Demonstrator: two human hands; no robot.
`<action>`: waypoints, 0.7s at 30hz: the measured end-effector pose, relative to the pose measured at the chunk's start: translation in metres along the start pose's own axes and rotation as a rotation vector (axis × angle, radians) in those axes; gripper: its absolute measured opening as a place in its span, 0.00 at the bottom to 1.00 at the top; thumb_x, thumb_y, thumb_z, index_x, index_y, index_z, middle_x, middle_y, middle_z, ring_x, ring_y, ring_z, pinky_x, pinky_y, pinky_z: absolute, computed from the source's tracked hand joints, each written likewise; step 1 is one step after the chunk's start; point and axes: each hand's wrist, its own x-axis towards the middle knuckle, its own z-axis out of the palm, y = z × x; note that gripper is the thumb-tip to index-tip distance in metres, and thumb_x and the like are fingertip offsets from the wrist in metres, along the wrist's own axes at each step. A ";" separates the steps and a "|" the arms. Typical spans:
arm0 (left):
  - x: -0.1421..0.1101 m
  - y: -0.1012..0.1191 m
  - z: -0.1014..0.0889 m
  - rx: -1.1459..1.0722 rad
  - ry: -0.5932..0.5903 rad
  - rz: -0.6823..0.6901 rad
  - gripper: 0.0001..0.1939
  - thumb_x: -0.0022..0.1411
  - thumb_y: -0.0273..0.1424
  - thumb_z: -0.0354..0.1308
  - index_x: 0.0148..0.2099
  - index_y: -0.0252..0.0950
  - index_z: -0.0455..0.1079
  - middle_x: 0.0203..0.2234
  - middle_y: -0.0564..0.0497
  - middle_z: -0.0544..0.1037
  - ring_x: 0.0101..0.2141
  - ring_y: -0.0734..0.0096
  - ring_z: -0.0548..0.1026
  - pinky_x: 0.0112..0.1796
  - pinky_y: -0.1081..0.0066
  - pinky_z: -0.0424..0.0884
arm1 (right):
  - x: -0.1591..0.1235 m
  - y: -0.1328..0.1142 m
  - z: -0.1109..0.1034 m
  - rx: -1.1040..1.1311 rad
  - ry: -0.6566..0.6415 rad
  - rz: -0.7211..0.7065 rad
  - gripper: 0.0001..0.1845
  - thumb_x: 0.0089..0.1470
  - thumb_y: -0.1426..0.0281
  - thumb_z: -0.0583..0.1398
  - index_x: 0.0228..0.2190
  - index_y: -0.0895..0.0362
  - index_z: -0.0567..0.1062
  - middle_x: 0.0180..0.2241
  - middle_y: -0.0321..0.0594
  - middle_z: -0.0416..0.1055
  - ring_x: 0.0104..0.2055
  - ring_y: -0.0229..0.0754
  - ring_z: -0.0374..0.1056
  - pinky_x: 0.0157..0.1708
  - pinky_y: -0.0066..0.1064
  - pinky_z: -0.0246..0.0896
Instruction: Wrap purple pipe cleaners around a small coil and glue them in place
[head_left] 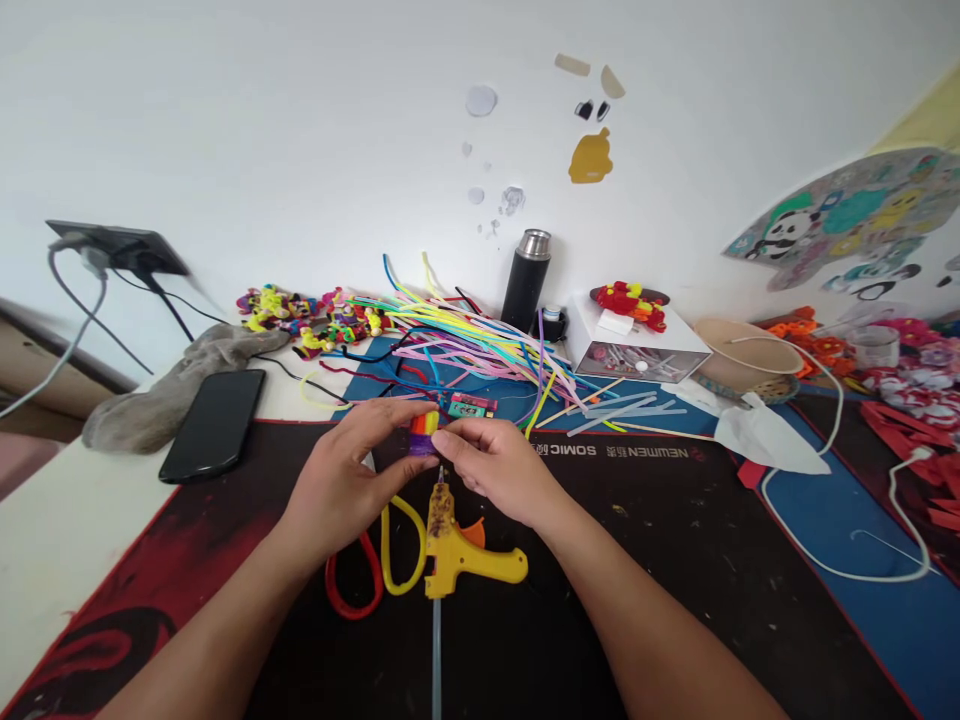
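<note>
Between my two hands is a small striped piece (422, 436) in red, orange, yellow and purple that looks like pipe cleaners set side by side. My left hand (346, 476) grips it from the left, thumb below and fingers above. At its right edge my right hand (495, 462) has its thumb and fingers pinched together, touching the piece. Just below lies a yellow hot glue gun (457, 552), nozzle toward my hands, a clear glue stick (436, 650) out of its back. Scissors with one red and one yellow handle loop (406, 548) rest left of the gun, blades hidden under my left hand.
A heap of coloured pipe cleaners (480, 345) lies behind my hands. Around the dark mat (660, 560) are a phone (213, 425), a black thermos (526, 280), a white box (637, 345), loose glue sticks (630, 411) and a white cable (840, 577).
</note>
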 end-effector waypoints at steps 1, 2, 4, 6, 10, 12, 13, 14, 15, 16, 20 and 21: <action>0.000 0.000 -0.001 0.002 0.005 -0.012 0.21 0.67 0.40 0.72 0.60 0.45 0.79 0.53 0.47 0.86 0.55 0.51 0.81 0.60 0.55 0.74 | 0.000 0.000 -0.001 0.000 0.011 0.002 0.23 0.61 0.48 0.67 0.34 0.56 0.80 0.20 0.26 0.56 0.21 0.34 0.52 0.23 0.29 0.47; 0.001 0.000 -0.002 0.006 0.009 -0.024 0.21 0.67 0.40 0.71 0.60 0.45 0.79 0.53 0.47 0.86 0.55 0.51 0.81 0.59 0.56 0.74 | 0.000 -0.001 -0.002 0.002 0.022 0.005 0.22 0.61 0.48 0.67 0.33 0.56 0.79 0.19 0.26 0.55 0.20 0.34 0.51 0.22 0.29 0.46; 0.002 -0.001 -0.003 0.020 0.014 -0.037 0.21 0.67 0.40 0.71 0.61 0.45 0.79 0.53 0.47 0.86 0.55 0.51 0.81 0.59 0.56 0.74 | 0.001 0.000 -0.003 0.010 0.040 0.005 0.22 0.60 0.48 0.67 0.32 0.56 0.79 0.18 0.25 0.54 0.19 0.34 0.50 0.21 0.29 0.45; 0.002 -0.002 -0.003 0.039 0.015 -0.035 0.21 0.67 0.40 0.71 0.60 0.45 0.80 0.53 0.48 0.86 0.55 0.51 0.81 0.60 0.55 0.73 | 0.002 0.001 -0.004 0.016 0.057 -0.006 0.23 0.61 0.48 0.67 0.31 0.56 0.79 0.18 0.24 0.53 0.19 0.33 0.48 0.21 0.28 0.43; 0.002 -0.006 -0.001 0.076 0.017 -0.027 0.21 0.67 0.39 0.70 0.61 0.45 0.80 0.52 0.47 0.86 0.55 0.50 0.81 0.60 0.52 0.73 | 0.002 0.002 -0.005 0.024 0.078 -0.038 0.23 0.61 0.47 0.67 0.31 0.56 0.79 0.17 0.24 0.53 0.18 0.33 0.48 0.20 0.28 0.42; 0.002 -0.008 0.000 0.093 0.017 -0.018 0.20 0.68 0.38 0.70 0.61 0.45 0.80 0.52 0.47 0.86 0.55 0.50 0.80 0.60 0.52 0.73 | 0.002 0.002 -0.004 0.029 0.085 -0.048 0.24 0.61 0.47 0.68 0.31 0.55 0.79 0.17 0.24 0.53 0.18 0.33 0.48 0.20 0.28 0.42; 0.001 -0.009 0.001 0.103 0.017 -0.014 0.20 0.68 0.38 0.70 0.60 0.44 0.80 0.52 0.47 0.86 0.55 0.50 0.80 0.59 0.52 0.73 | 0.001 0.002 -0.003 0.030 0.088 -0.052 0.24 0.61 0.47 0.68 0.31 0.55 0.79 0.16 0.24 0.53 0.18 0.33 0.48 0.20 0.28 0.42; 0.001 -0.010 0.002 0.114 0.018 -0.011 0.20 0.68 0.37 0.69 0.61 0.44 0.80 0.52 0.47 0.86 0.55 0.50 0.80 0.59 0.52 0.73 | 0.001 0.001 -0.003 0.031 0.092 -0.055 0.23 0.61 0.47 0.68 0.31 0.55 0.79 0.16 0.24 0.53 0.18 0.33 0.48 0.20 0.28 0.42; 0.001 -0.010 0.002 0.124 0.019 -0.010 0.20 0.68 0.37 0.69 0.61 0.44 0.80 0.52 0.46 0.86 0.55 0.49 0.80 0.59 0.52 0.73 | 0.001 0.001 -0.002 0.031 0.094 -0.058 0.23 0.61 0.47 0.68 0.31 0.55 0.79 0.16 0.24 0.53 0.18 0.33 0.49 0.20 0.28 0.43; 0.001 -0.011 0.002 0.131 0.021 -0.010 0.20 0.68 0.37 0.69 0.61 0.44 0.80 0.52 0.46 0.86 0.55 0.49 0.80 0.59 0.52 0.73 | 0.001 0.001 -0.002 0.031 0.094 -0.060 0.23 0.61 0.47 0.68 0.31 0.55 0.79 0.16 0.24 0.54 0.18 0.33 0.49 0.20 0.28 0.43; 0.002 -0.010 0.001 0.136 0.031 -0.019 0.21 0.68 0.39 0.70 0.61 0.44 0.80 0.52 0.46 0.86 0.55 0.49 0.80 0.58 0.52 0.73 | 0.002 0.001 -0.001 0.033 0.089 -0.046 0.23 0.61 0.47 0.67 0.30 0.55 0.79 0.16 0.24 0.53 0.18 0.33 0.48 0.20 0.28 0.42; 0.002 -0.010 0.001 0.135 0.030 -0.023 0.21 0.68 0.40 0.70 0.60 0.45 0.80 0.52 0.46 0.86 0.55 0.49 0.80 0.58 0.53 0.73 | 0.002 0.001 -0.002 0.034 0.089 -0.041 0.24 0.61 0.47 0.67 0.30 0.55 0.79 0.16 0.24 0.53 0.18 0.33 0.48 0.20 0.28 0.42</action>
